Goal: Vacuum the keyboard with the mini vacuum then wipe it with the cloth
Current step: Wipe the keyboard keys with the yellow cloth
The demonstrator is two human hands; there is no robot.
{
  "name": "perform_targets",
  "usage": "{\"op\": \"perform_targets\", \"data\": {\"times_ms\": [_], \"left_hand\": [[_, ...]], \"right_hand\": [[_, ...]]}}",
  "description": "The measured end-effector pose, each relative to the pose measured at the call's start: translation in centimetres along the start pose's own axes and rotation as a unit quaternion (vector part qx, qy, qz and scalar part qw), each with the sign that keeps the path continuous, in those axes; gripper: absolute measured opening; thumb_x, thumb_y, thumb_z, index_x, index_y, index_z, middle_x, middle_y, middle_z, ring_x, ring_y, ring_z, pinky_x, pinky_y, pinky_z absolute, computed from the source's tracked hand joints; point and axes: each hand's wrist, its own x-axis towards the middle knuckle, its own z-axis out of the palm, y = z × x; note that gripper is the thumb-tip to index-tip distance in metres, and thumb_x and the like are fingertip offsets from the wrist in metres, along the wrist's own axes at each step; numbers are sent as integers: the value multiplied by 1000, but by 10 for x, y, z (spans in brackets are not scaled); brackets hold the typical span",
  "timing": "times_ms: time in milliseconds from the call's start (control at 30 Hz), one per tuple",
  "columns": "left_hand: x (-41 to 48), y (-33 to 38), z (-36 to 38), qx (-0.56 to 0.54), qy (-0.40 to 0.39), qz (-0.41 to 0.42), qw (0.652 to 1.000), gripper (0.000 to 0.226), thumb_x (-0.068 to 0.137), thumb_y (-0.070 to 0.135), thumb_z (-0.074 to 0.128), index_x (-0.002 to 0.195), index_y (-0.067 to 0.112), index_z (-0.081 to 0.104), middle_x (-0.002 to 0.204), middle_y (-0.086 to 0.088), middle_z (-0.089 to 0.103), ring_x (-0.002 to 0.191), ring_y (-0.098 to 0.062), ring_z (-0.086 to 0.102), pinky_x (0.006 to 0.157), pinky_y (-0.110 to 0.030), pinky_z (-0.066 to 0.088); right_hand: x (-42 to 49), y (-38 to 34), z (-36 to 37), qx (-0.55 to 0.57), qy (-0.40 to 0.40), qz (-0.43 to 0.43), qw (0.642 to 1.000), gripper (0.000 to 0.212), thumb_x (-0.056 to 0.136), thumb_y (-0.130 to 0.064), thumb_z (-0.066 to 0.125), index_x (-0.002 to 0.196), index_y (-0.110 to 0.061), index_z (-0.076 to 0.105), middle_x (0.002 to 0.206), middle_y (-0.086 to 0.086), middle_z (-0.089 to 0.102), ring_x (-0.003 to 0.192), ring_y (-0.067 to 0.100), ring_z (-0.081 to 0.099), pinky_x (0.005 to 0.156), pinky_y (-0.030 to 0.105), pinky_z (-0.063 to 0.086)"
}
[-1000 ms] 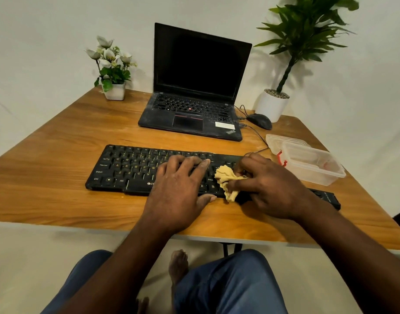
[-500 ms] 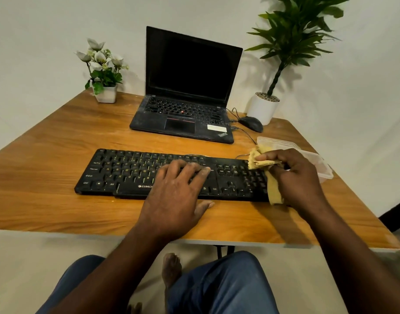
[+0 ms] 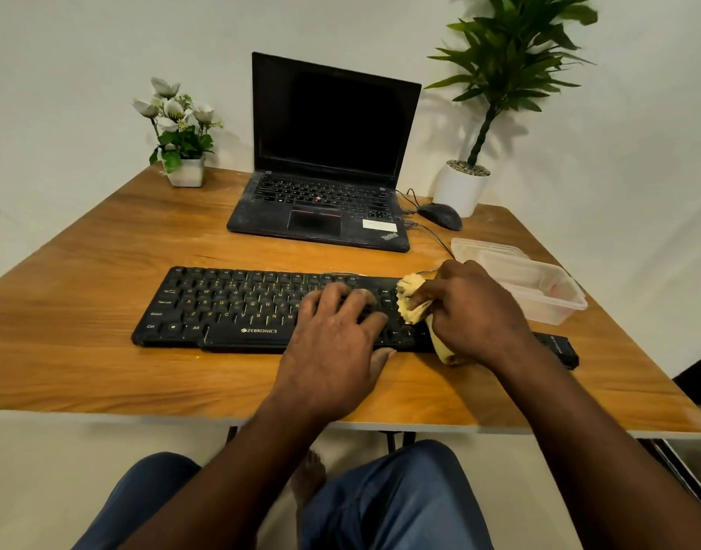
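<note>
A black keyboard (image 3: 229, 307) lies across the wooden table (image 3: 82, 363) near its front edge. My left hand (image 3: 337, 343) rests flat on the keyboard's middle keys, fingers spread, holding it down. My right hand (image 3: 475, 311) grips a bunched yellow cloth (image 3: 410, 297) and presses it onto the keys on the keyboard's right part. A tail of the cloth hangs below my palm. My right hand and forearm hide most of the keyboard's right end. No mini vacuum is in view.
A clear plastic container (image 3: 539, 287) sits just right of my right hand. Behind the keyboard stand an open black laptop (image 3: 325, 192), a black mouse (image 3: 440, 216) with its cable, a white flower pot (image 3: 186, 168) and a tall potted plant (image 3: 464, 184).
My right hand swept the cloth from the keyboard's middle out to its right end, then back left onto the right-hand keys. My left hand stayed pressed on the keyboard.
</note>
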Motion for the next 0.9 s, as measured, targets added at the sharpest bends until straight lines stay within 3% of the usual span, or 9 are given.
{"op": "perform_targets", "data": {"times_ms": [167, 333, 567, 733, 900], "left_hand": [[1, 0, 0, 5, -7, -1, 1000, 51, 93, 65, 52, 132, 35, 62, 143, 8, 50, 137, -23, 33, 114, -48, 29], [1, 0, -1, 8, -11, -8, 1000, 49, 93, 68, 51, 131, 38, 62, 141, 9, 50, 136, -24, 33, 113, -49, 31], [1, -1, -2, 7, -10, -12, 1000, 51, 91, 71, 50, 131, 41, 62, 141, 12, 50, 137, -23, 32, 113, -49, 29], [2, -1, -3, 4, -14, -14, 1000, 53, 92, 72, 49, 134, 41, 60, 142, 12, 48, 138, -22, 30, 115, -49, 29], [1, -1, -2, 1, -13, -14, 1000, 53, 92, 71, 50, 134, 41, 60, 143, 13, 48, 138, -22, 30, 115, -48, 29]], "right_hand": [[-1, -12, 6, 76, -18, -37, 996, 37, 93, -11, 62, 116, -37, 76, 110, -6, 55, 113, 18, 46, 87, 39, 49], [-4, 6, 0, 54, -6, 42, 998, 42, 92, -10, 61, 111, -42, 77, 108, -6, 56, 110, 20, 49, 81, 37, 49], [-29, 0, -12, -9, -84, 3, 996, 48, 95, -13, 58, 132, -42, 66, 118, -8, 50, 118, 16, 46, 90, 34, 49], [-32, -3, -20, 9, -81, 71, 994, 47, 94, -15, 60, 131, -44, 67, 130, -4, 54, 118, 15, 50, 90, 34, 53], [-43, -6, -24, 21, -99, 78, 992, 45, 92, -14, 59, 126, -41, 71, 123, -6, 57, 113, 13, 52, 90, 33, 55]]}}
